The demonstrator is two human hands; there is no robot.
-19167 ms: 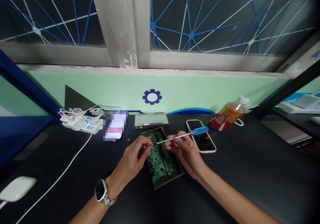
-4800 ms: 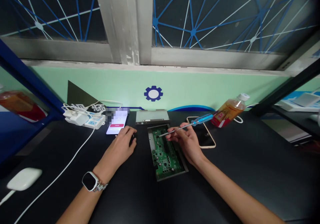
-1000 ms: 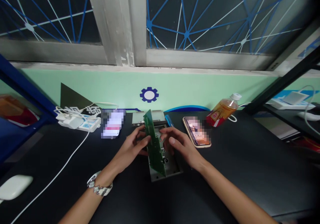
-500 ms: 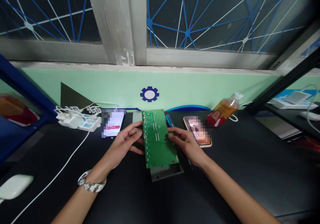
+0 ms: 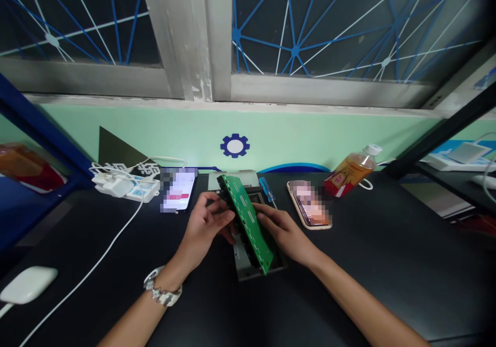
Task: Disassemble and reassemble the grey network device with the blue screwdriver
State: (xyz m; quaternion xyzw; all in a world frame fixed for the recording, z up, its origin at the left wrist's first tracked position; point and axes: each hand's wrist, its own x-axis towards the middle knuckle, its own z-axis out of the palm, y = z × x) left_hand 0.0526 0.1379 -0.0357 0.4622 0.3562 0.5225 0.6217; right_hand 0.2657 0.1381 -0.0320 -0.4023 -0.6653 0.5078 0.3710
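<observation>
Item: one green circuit board, tilted between your hands, its printed face upward and toward the right, over the shallow metal casing on the tabletop. Whether the lower end touches the casing, you cannot tell from here.

Left hand: yours, at the board's left edge, thumb beside the row of dark parts, fingers partly hidden; a firm pinch there cannot be told.

Right hand: yours, closed on the board's right side, thumb and forefinger near its middle.

Step in hand, by judgement: you are handling the board above the casing, controlling its slant with both hands.

Next move, by judgement: calls for a steady hold by the edges, level support from both sides, and care that the dark parts underneath do not scrape the casing's rim.

Nearby: blue-handled screwdriver, lying just behind your right hand; flat metal plate, behind the casing; light-cased phone, right of the screwdriver, screen lit and partly blurred.
</observation>
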